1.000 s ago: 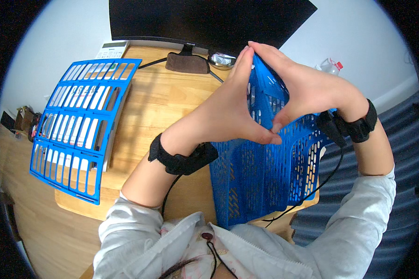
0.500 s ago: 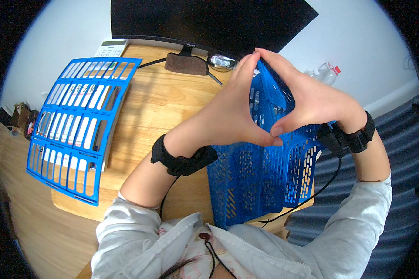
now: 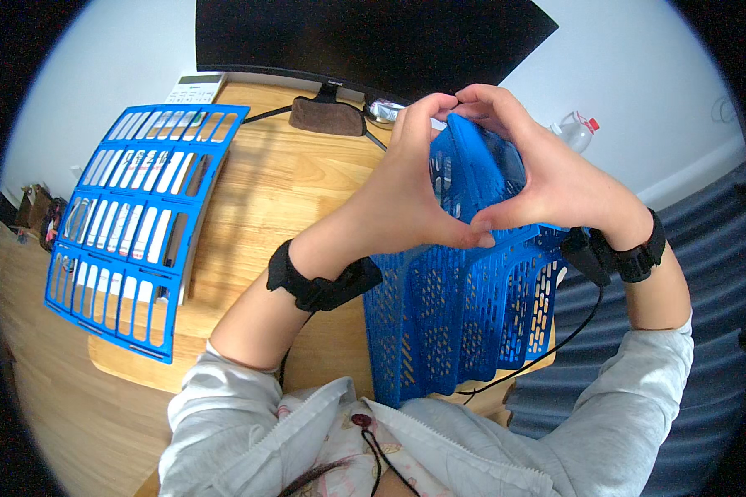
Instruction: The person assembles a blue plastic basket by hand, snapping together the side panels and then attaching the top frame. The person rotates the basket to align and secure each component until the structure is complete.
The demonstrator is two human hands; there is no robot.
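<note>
We worked at a wooden desk (image 3: 282,190) under a dark monitor (image 3: 365,37). A flat blue grid panel (image 3: 137,224) lay at nine o'clock, overhanging the desk's left edge, with bare wood between it and us. At centre, our left hand (image 3: 410,195) and right hand (image 3: 547,178) both grasped the folded blue crate (image 3: 460,306), which overhung the near desk edge at five o'clock.

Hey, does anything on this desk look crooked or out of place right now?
Yes. The flat blue grid panel lies askew, its lower corner overhanging the wooden desk edge. The left hand and right hand pinch an upright blue panel, tilted above the folded ones.
</note>
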